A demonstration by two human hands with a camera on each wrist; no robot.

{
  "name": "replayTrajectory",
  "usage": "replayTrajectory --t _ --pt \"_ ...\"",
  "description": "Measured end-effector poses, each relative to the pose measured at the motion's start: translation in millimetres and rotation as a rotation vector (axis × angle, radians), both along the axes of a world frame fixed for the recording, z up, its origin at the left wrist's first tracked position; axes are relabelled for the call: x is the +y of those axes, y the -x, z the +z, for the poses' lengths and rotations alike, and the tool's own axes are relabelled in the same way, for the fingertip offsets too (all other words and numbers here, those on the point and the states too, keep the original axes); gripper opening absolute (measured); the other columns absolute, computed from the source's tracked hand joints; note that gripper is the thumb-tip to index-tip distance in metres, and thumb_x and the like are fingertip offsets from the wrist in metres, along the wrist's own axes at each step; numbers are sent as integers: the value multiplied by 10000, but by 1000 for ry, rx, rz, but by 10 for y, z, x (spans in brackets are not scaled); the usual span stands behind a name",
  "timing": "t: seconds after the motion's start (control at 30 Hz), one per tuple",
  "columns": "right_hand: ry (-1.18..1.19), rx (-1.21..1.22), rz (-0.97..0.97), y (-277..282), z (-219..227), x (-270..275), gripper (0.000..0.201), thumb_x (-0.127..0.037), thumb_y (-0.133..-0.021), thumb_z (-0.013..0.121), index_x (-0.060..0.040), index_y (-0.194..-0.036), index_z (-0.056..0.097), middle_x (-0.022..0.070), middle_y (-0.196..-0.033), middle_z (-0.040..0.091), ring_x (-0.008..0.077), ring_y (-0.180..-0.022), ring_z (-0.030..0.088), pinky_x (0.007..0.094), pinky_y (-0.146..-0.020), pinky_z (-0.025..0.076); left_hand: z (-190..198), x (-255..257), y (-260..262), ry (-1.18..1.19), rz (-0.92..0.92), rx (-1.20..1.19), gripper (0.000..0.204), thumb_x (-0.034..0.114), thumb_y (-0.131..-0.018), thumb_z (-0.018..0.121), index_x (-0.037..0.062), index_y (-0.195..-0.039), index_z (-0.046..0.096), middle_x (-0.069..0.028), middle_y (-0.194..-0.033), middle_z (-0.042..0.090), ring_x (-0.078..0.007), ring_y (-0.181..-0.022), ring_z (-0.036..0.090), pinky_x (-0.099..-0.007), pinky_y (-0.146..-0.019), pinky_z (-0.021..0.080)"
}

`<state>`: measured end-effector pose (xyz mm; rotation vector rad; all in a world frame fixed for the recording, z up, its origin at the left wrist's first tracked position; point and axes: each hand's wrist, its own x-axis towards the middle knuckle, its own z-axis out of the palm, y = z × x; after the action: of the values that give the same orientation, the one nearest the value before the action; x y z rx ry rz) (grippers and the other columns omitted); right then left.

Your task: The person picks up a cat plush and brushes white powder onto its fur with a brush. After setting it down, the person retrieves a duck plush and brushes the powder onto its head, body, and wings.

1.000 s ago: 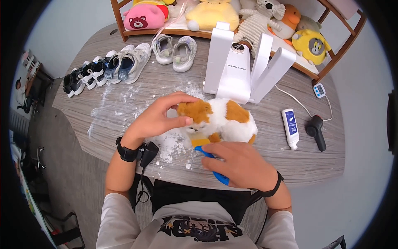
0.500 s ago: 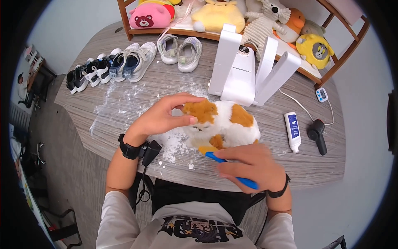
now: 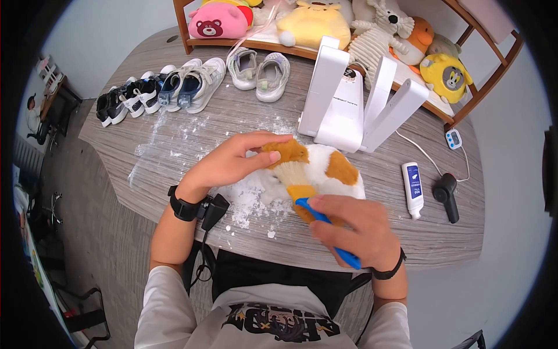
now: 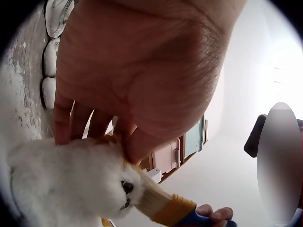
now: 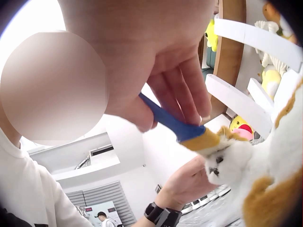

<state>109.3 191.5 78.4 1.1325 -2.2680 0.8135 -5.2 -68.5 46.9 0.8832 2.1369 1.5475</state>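
Note:
A white and orange plush animal (image 3: pixel 342 168) lies on the grey wood-grain table. The left hand (image 3: pixel 228 163) holds its head, fingers on top and thumb at the near side; the left wrist view shows that hand (image 4: pixel 137 71) above the white fur. Between thumb and fingers, the right hand (image 3: pixel 361 230) grips the blue handle of a brush (image 3: pixel 301 192). In the right wrist view the bristles of the brush (image 5: pixel 201 142) touch the plush face (image 5: pixel 222 163), near the dark eyes. White powder (image 3: pixel 247 205) is scattered beside the plush.
A white multi-armed device (image 3: pixel 339 119) stands behind the plush. Shoes (image 3: pixel 200 87) line the back left. At the right lie a white bottle (image 3: pixel 413 189), a black handheld device (image 3: pixel 446 196) and a small timer (image 3: pixel 453 138). A wooden shelf (image 3: pixel 256 45) holds several plush toys.
The brush has moved up from below the plush head onto its face, its bristles now fanned there. The left hand keeps its hold on the head. The head view has shifted slightly.

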Motion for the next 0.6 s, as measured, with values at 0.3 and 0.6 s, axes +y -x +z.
replayTrajectory --t 0.3,0.6 --pt "-56 35 -45 -6 12 0 211 -123 -691 723 -103 -899 694 133 -1060 683 278 -838 713 315 -666 580 2 -10 4 24 -9 -12 439 155 -962 604 55 -1384 539 -109 -1250 606 -179 -1144 556 -315 -1001 428" --pt "-32 -81 28 -35 27 65 239 -95 -683 750 -107 -917 701 133 -1068 686 276 -825 718 321 -670 586 -82 12 -27 94 -44 179 762 93 -774 782 55 -1447 426 -140 -1386 545 -254 -1278 517 -365 -1082 393"
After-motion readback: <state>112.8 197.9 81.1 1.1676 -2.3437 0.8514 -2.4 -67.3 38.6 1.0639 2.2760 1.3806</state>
